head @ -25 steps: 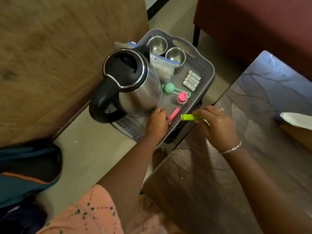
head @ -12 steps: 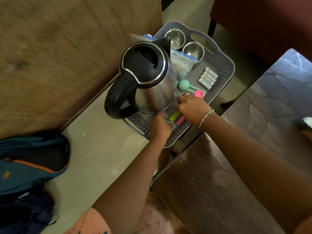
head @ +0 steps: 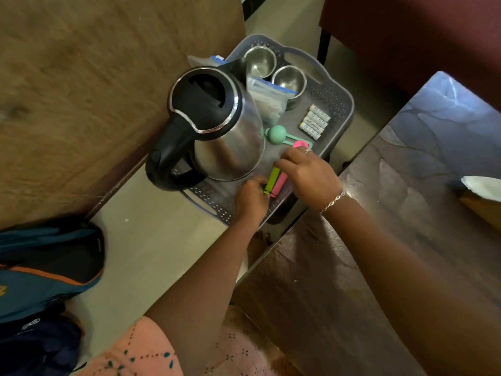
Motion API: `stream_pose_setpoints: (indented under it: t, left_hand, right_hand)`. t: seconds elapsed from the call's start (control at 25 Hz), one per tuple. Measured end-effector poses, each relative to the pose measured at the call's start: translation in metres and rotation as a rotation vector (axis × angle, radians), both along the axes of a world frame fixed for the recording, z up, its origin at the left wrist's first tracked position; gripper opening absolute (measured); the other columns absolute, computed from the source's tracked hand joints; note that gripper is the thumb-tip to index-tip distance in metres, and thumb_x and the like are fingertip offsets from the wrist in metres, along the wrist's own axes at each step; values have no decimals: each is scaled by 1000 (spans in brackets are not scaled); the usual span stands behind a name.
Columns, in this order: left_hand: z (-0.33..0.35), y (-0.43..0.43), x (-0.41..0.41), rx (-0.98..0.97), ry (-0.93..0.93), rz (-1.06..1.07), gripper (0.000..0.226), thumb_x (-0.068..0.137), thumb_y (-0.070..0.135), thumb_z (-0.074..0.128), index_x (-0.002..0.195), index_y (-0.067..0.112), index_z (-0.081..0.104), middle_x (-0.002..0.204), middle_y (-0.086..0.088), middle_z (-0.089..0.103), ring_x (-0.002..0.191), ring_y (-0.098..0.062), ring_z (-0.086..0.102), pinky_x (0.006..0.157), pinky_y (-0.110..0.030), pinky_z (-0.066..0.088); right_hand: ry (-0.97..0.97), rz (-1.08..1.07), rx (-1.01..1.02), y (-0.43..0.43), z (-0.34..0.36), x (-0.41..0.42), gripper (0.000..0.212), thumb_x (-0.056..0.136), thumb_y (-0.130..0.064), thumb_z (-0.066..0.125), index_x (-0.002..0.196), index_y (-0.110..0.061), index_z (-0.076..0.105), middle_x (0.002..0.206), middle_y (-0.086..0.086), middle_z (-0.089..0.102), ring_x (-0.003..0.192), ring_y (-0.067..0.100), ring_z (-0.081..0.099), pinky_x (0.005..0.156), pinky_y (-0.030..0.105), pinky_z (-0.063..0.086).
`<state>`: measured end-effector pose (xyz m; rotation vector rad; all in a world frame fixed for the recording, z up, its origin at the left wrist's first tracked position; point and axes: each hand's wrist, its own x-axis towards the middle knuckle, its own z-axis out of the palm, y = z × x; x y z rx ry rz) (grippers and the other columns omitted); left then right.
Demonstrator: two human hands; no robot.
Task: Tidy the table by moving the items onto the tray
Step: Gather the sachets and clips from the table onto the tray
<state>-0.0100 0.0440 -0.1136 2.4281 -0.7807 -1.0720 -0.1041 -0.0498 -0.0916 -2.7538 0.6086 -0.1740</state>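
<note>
Green clip (head: 272,181), a second ago held over the table (head: 379,253), now lies on the tray (head: 342,104), touching the pink clip (head: 280,185). Right hand (head: 309,180) pinches its far end. Left hand (head: 250,198) curls at the near end, hold unclear. Placement looks nearly done; only release remains.

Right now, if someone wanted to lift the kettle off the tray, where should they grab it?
Probably the black handle of the kettle, reached from the side facing the wooden panel: it loops out beyond the edge of the tray, leaving a gap for fingers, while the steel body is wide and smooth.
</note>
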Motion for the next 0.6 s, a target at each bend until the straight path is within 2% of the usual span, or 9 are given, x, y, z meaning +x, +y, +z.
stream_pose_setpoints:
  t: [0.08,0.16,0.2,0.28,0.32,0.4,0.48,0.6]
  left_hand:
    - [4,0,-4,18,-63,-44,28,84,-3,45,105,5,62,104,-20,66,98,-35,58,74,-34,40]
    - [15,2,-12,58,-240,-92,30,85,-1,44,108,6,61,108,-21,63,100,-38,56,77,-39,42]
    - [21,4,-18,10,-383,-136,28,85,1,43,107,6,61,106,-21,62,98,-39,56,75,-40,43]
    - [30,5,-41,-231,-643,-305,26,84,9,41,99,5,62,95,-18,61,88,-38,57,68,-40,46]
    - [34,5,-56,-356,-705,-401,26,84,13,42,98,5,62,92,-17,61,85,-37,57,68,-40,46]
    - [37,5,-107,-497,-690,-605,26,85,19,45,103,7,60,98,-16,61,93,-37,54,77,-43,47]
    - [38,9,-170,-546,-650,-785,33,84,23,47,113,10,55,115,-17,59,114,-36,47,92,-46,44]
    - [36,19,-263,-599,-610,-1097,47,85,29,48,128,9,45,141,-23,41,135,-39,28,107,-49,32]
  right_hand:
    - [-143,-195,-18,12,4,-36,29,72,-1,46,94,-3,65,88,16,65,76,33,60,59,32,48]
    - [-229,-445,2,27,8,-79,28,73,2,53,97,-2,64,94,18,64,82,34,59,63,34,48]
    - [-251,-558,-4,35,8,-102,27,74,4,54,98,-2,64,97,20,63,85,34,58,65,35,48]
    - [-249,-717,-31,51,6,-146,29,76,6,53,102,-2,63,104,22,61,94,35,55,74,38,47]
    - [-230,-766,-41,60,4,-166,30,79,4,50,106,-2,61,109,23,59,99,35,52,80,40,47]
    - [-156,-850,-59,78,2,-210,35,83,-5,43,115,-4,56,119,25,55,111,37,48,91,43,43]
    - [-43,-907,-79,95,1,-257,41,85,-12,41,125,-5,47,129,26,49,121,40,43,103,44,33]
    - [96,-987,-90,117,3,-327,53,83,-24,45,132,-7,37,138,28,40,131,38,30,109,44,19]
